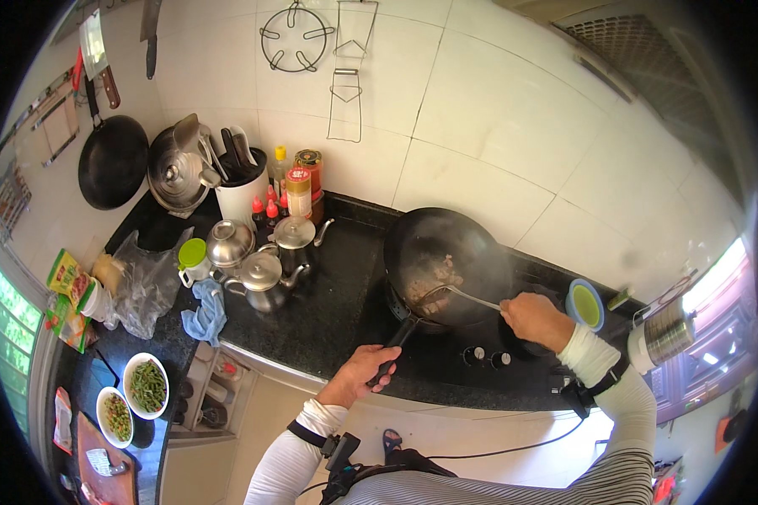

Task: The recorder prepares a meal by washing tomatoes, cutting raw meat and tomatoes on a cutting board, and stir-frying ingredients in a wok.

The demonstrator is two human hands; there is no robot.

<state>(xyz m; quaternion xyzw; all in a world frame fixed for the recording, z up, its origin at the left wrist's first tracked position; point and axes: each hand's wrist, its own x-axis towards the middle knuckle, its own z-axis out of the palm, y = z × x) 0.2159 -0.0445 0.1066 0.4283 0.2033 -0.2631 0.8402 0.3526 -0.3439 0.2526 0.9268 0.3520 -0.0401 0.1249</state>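
A black wok (461, 237) stands on the hob, with browned pieces of food (445, 271) in it and steam above. My left hand (366, 372) grips the wok's black handle (404, 331). A metal ladle or spatula (474, 297) is held by its handle in my right hand (534, 319); its head touches the food, and its exact shape is unclear. A blue-rimmed bowl with a green inside (585, 305) lies just beyond my right hand. Two control knobs (474, 355) sit in front of the wok.
Metal teapots (261, 271), a blue cloth (205, 312) and seasoning bottles (299, 192) stand left on the black counter. Bowls of cut green beans (146, 385) and chopped vegetables (114, 416) stand near a cleaver (104, 463) on a cutting board (98, 435). A metal canister (663, 334) is at right.
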